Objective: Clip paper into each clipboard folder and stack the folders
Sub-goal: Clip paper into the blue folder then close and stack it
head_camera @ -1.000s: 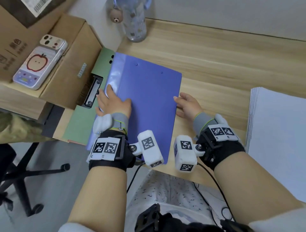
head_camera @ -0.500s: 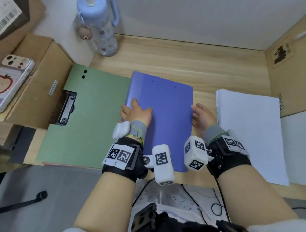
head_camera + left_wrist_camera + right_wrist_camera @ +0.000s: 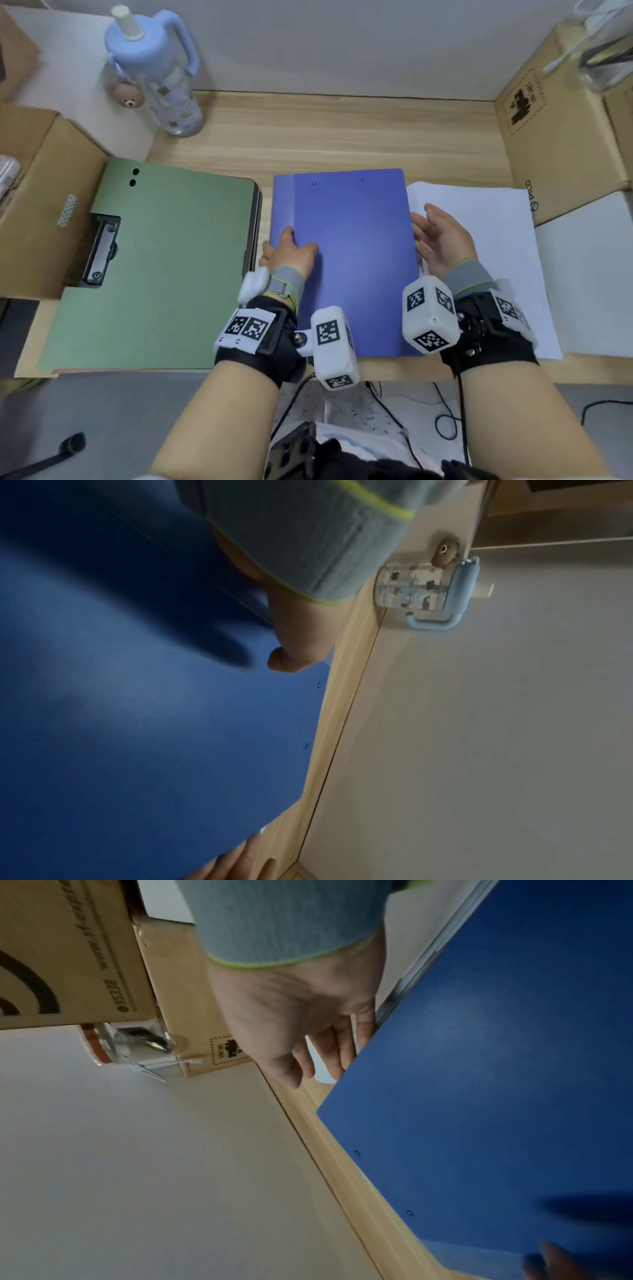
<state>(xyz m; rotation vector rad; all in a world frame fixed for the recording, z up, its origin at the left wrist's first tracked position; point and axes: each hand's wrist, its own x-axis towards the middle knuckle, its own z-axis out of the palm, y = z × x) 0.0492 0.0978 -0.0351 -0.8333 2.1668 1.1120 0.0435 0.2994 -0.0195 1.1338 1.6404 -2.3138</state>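
A closed blue clipboard folder [image 3: 349, 253] lies flat in the middle of the wooden desk [image 3: 342, 137]. My left hand [image 3: 287, 248] rests on its left edge with the thumb on the cover; the other fingers are hidden. My right hand [image 3: 436, 233] stands with straight fingers against the folder's right edge, over the stack of white paper [image 3: 493, 246]. The right wrist view has those fingers [image 3: 339, 1047] touching the blue folder [image 3: 496, 1096]. A green folder [image 3: 161, 260] lies at the left on top of others, with a black clip [image 3: 101, 250] at its left side.
A light blue water bottle [image 3: 157, 75] with a bear charm stands at the back left. Cardboard boxes flank the desk, one at the left [image 3: 37, 205] and one at the right [image 3: 551, 137]. Cables hang below the desk's front edge.
The blue folder has slid right, off the green folder, and now lies straight between it and the paper. My right hand has opened against its right edge.
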